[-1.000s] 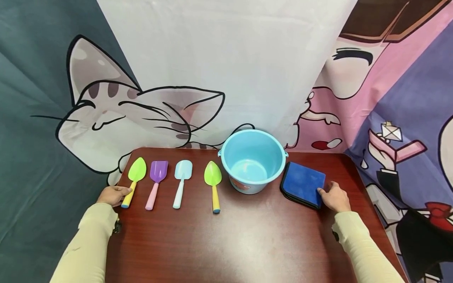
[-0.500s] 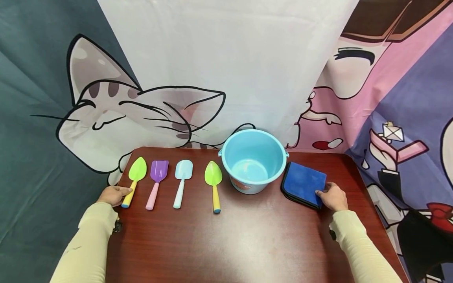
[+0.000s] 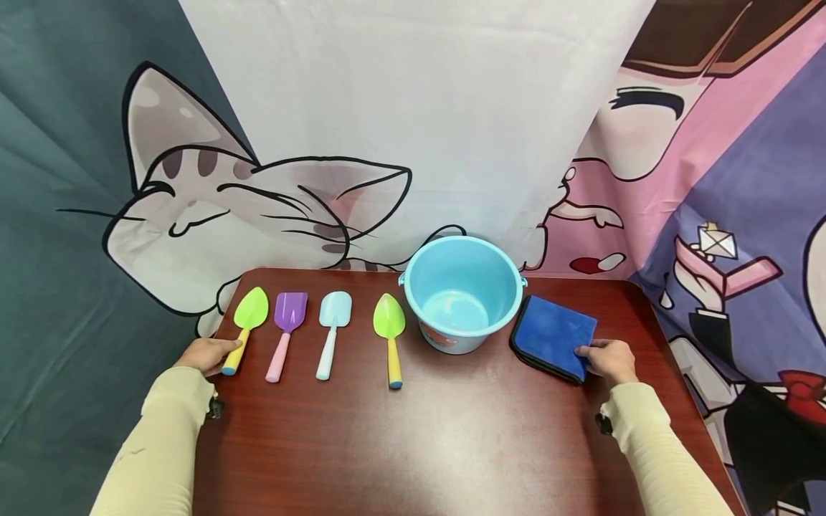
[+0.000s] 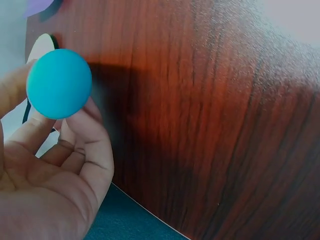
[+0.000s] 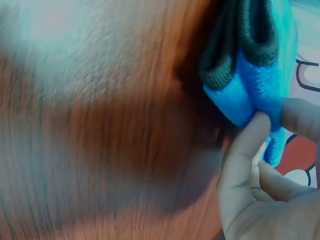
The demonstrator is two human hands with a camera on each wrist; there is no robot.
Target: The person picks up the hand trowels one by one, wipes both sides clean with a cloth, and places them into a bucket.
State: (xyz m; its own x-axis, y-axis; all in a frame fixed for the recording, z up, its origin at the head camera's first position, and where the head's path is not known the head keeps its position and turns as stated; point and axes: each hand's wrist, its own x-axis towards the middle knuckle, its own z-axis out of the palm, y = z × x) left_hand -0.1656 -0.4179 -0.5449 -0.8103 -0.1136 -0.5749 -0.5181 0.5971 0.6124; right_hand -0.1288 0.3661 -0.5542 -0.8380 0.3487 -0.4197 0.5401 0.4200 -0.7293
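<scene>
At the table's left edge my left hand (image 3: 208, 355) pinches the yellow handle of a green toy trowel (image 3: 250, 308). The round blue end of that handle (image 4: 60, 84) faces the camera in the left wrist view, with thumb and fingers around it. On the right, my right hand (image 3: 609, 360) pinches the near right edge of a folded blue cloth (image 3: 553, 335) with dark trim. In the right wrist view the cloth's folded layers (image 5: 257, 95) sit between thumb and fingers, its edge lifted a little.
A light blue bucket (image 3: 461, 247) stands at the back, left of the cloth. Between it and my left hand lie a purple shovel (image 3: 290, 312) with a pink handle, a pale blue shovel (image 3: 334, 309) and a second green trowel (image 3: 388, 315). A printed curtain (image 3: 413, 129) hangs behind the table.
My right hand has moved left onto the cloth's edge and now grips it; the cloth has shifted slightly. The left hand's trowel handle has risen a touch.
</scene>
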